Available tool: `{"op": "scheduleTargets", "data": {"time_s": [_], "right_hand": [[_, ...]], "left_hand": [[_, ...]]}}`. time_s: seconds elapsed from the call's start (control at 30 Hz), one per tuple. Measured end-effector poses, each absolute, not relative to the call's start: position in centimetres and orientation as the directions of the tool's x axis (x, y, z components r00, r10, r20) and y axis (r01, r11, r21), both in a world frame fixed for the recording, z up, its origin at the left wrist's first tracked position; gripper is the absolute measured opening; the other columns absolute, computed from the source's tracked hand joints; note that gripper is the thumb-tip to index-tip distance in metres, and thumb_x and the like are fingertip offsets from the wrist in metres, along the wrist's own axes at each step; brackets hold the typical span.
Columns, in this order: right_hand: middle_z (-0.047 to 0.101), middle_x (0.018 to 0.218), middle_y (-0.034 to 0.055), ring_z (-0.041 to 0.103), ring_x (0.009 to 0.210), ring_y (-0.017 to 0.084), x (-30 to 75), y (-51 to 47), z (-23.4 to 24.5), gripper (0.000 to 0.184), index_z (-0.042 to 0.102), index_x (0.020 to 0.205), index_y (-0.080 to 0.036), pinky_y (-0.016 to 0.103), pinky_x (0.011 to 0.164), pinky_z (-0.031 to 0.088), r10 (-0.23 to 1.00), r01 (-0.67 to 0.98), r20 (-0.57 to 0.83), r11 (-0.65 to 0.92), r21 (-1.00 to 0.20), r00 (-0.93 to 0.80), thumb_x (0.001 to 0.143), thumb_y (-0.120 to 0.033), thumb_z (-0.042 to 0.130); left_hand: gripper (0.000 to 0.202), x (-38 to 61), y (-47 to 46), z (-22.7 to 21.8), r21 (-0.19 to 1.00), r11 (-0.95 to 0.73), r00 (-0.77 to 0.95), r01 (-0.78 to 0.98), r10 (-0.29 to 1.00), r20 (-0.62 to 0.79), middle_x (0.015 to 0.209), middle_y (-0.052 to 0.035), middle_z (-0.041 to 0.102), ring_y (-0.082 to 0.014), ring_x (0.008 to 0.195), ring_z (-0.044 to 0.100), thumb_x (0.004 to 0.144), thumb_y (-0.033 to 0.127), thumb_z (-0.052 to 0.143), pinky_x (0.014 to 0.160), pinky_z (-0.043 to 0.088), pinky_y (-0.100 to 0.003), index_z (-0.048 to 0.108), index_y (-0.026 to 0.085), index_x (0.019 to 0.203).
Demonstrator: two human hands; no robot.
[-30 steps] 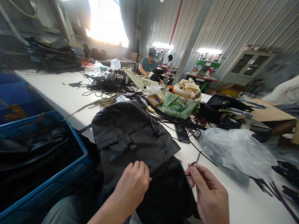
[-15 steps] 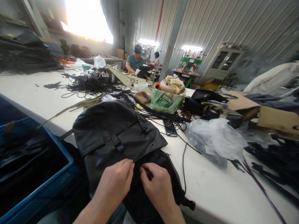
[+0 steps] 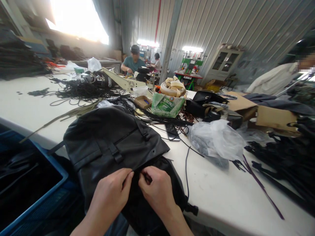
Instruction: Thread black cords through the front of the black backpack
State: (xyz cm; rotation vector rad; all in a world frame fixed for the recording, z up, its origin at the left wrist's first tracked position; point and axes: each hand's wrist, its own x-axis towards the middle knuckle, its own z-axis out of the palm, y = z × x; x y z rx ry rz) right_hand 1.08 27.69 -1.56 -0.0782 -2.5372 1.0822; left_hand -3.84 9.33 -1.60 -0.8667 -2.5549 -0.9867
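I see the black backpack [image 3: 91,141] at the lower centre of the frame. The left hand [image 3: 113,186] pinches its flap edge [image 3: 150,158]; whether the curled right hand [image 3: 157,185] beside it grips something, I cannot tell.

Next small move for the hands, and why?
Probably ease the right hand slightly toward the left hand, while the left steadies the black bag at its flap edge. Both hands' fingertips are at that edge with only a small gap between them, so a short move seems enough. What they pinch is too dark to tell, so I'd go gently.
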Motion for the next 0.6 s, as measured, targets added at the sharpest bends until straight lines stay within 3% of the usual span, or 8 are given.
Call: {"op": "scheduleTargets", "data": {"time_s": [0.23,0.37,0.47,0.53,0.6], "right_hand": [[0.058,0.071,-0.0024,0.049,0.065,0.011,0.7,27.3,-1.7,0.021,0.058,0.073,-0.019,0.031,0.066,0.027,0.21,-0.093,0.314,0.678,-0.729,-0.926,0.093,-0.02,0.065],[0.061,0.074,-0.0017,0.05,0.067,0.012,0.7,27.1,-1.8,0.023,0.058,0.073,-0.019,0.031,0.066,0.027,0.21,-0.099,0.301,0.645,-0.758,-0.93,0.095,-0.021,0.065],[0.067,0.08,-0.0007,0.056,0.072,0.013,0.7,27.1,-2.0,0.021,0.064,0.079,-0.02,0.029,0.068,0.031,0.193,-0.125,0.301,0.612,-0.781,-0.934,0.099,-0.021,0.063],[0.068,0.083,0.0,0.059,0.075,0.014,0.7,27.1,-2.1,0.02,0.066,0.081,-0.021,0.029,0.07,0.034,0.18,-0.139,0.303,0.6,-0.788,-0.936,0.101,-0.021,0.062],[0.068,0.084,0.0006,0.061,0.076,0.015,0.7,27.2,-2.1,0.02,0.068,0.083,-0.021,0.029,0.071,0.035,0.178,-0.143,0.303,0.596,-0.79,-0.936,0.102,-0.021,0.062]], "left_hand": [[0.023,-3.2,9.4,-1.4,0.564,0.578,-0.808,0.59,0.413,0.42,0.108,0.0047,0.082,-0.0177,0.096,0.08,0.112,0.035,0.057,0.085,0.058,-0.031,0.079,0.028,0.111],[0.033,-3.7,9.2,-2.3,0.773,0.52,-0.919,0.363,0.335,0.207,0.115,0.0001,0.083,-0.0227,0.106,0.079,0.109,0.052,0.058,0.094,0.059,-0.036,0.082,0.029,0.113],[0.045,-4.6,9.3,-2.6,0.907,0.406,-0.965,0.108,0.261,-0.002,0.121,-0.0046,0.082,-0.0254,0.114,0.078,0.101,0.052,0.061,0.104,0.059,-0.04,0.079,0.023,0.129],[0.048,-5.2,9.6,-2.4,0.93,0.362,-0.962,0.063,0.269,-0.04,0.124,-0.0063,0.082,-0.0265,0.118,0.076,0.095,0.048,0.065,0.112,0.056,-0.042,0.08,0.019,0.131],[0.039,-5.6,10.2,-1.8,0.938,0.335,-0.948,0.092,0.317,-0.02,0.12,-0.006,0.082,-0.0265,0.115,0.076,0.095,0.046,0.065,0.109,0.056,-0.041,0.085,0.02,0.118]]}}
